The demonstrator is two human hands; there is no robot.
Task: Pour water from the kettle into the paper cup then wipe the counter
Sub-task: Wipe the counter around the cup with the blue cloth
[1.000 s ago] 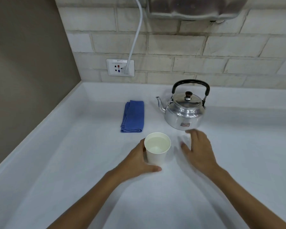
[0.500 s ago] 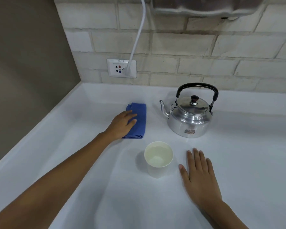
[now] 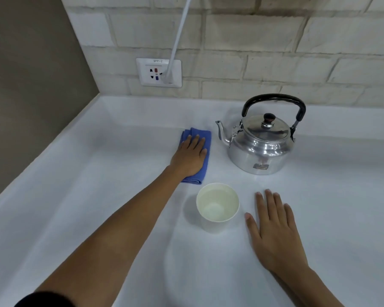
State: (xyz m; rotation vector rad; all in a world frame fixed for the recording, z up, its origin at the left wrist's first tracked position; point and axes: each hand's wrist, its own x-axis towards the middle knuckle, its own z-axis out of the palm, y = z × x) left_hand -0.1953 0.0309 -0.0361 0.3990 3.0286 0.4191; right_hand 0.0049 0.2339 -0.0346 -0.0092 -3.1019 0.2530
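A white paper cup (image 3: 213, 227) with water in it stands upright on the white counter (image 3: 93, 196). Behind it to the right sits a shiny metal kettle (image 3: 261, 149), its black handle up and its spout pointing left. A folded blue cloth (image 3: 206, 139) lies left of the kettle. My left hand (image 3: 190, 155) rests flat on top of the cloth, fingers stretched out, covering most of it. My right hand (image 3: 273, 227) lies palm down on the counter just right of the cup, holding nothing.
A brick wall runs along the back with a white wall socket (image 3: 159, 73) and a white cable (image 3: 179, 34) plugged into it. A brown side wall closes off the left. The counter has a raised lip at the back and left.
My left hand let go of the cup, reached back to the blue cloth and now lies fully on it. My right hand settled flat beside the cup.
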